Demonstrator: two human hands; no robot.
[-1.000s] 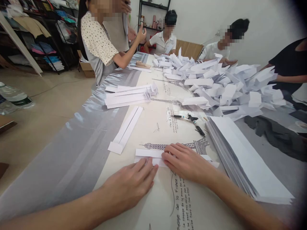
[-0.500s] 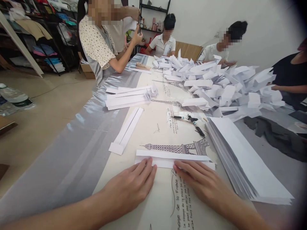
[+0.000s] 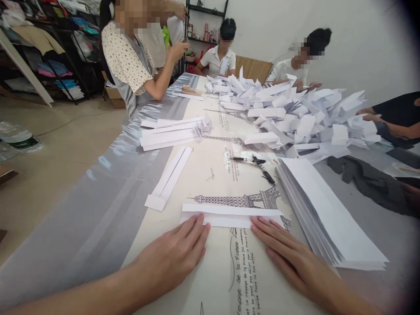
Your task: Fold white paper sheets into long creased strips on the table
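Note:
A folded strip of white paper (image 3: 229, 214) lies crosswise on the table in front of me, its upper flap turned over along its length. At its left end, my left hand (image 3: 179, 253) has its fingers bent and pressed together on the paper; the thumb is hidden. My right hand (image 3: 295, 258) rests toward the strip's right end, fingers stretched out flat over its lower edge. Left of the strip lies another folded paper piece (image 3: 169, 181) with a flap at its near end. To the right stands a thick stack of white paper sheets (image 3: 331, 210).
A big heap of folded papers (image 3: 295, 111) covers the far right side. More folded strips (image 3: 173, 131) lie at the far left. Pens (image 3: 259, 162) sit mid-table, and dark cloth (image 3: 364, 179) lies at right. Several people work around the table, one (image 3: 131, 65) holding up paper.
My right hand has slid right along the strip, its fingers flatter. My left hand stays at the left end. The view has shifted slightly.

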